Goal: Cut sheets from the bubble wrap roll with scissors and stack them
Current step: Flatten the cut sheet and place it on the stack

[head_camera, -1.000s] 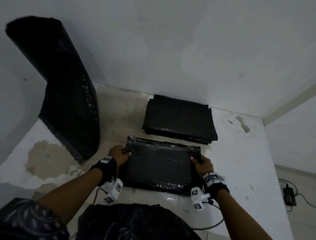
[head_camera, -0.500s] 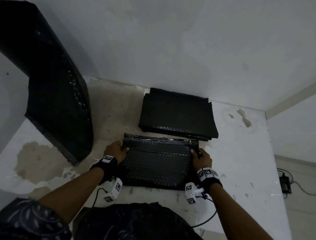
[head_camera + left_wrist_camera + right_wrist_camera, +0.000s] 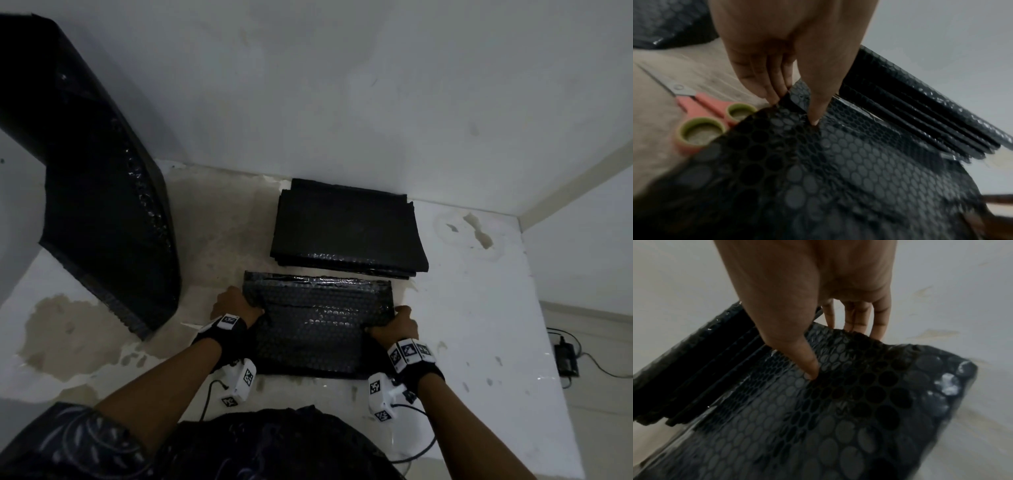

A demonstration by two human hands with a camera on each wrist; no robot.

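Over the last second both hands slide back toward the person along the side edges of the black bubble wrap sheet (image 3: 318, 323). The left hand (image 3: 236, 306), earlier pinching the far corner at 10 o'clock, now pinches the left edge lower down, at about 9 o'clock of the sheet. The right hand (image 3: 397, 323) likewise moves from the far right corner to the right edge at 3 o'clock, thumb on top and fingers under. The sheet's far edge now lies clear of both hands, its top layer creased between them.
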